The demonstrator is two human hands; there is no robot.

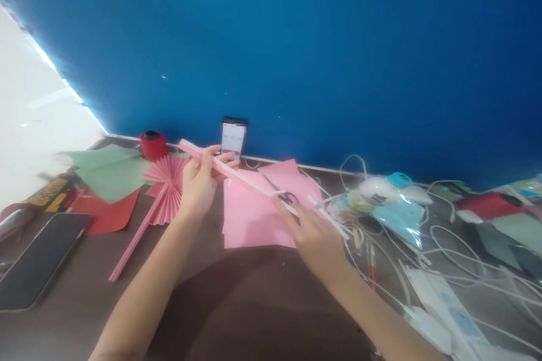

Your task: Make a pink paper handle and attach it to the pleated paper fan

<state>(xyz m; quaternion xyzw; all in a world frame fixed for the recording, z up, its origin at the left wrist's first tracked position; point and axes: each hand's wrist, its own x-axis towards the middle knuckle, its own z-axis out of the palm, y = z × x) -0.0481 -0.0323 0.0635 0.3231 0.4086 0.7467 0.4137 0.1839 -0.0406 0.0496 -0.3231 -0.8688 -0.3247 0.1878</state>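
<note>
My left hand point(199, 180) is closed around one end of a long, narrow folded pink paper strip point(237, 174), held above the table. My right hand point(311, 231) grips the strip's other end, fingers closed; a thin white stick-like thing point(328, 215) also lies at its fingers, and I cannot tell if it is held. Under the strip lie flat pink paper sheets point(249, 220). A pleated pink paper fan point(169, 186) with a long folded handle rests just left of my left hand.
Green paper point(110, 172) and red paper point(105, 214) lie at the left, with a red tape roll point(153, 144) behind. A phone point(233, 137) leans on the blue wall; another dark phone point(36, 259) lies at the left. White cables point(466, 271) and plastic packets crowd the right.
</note>
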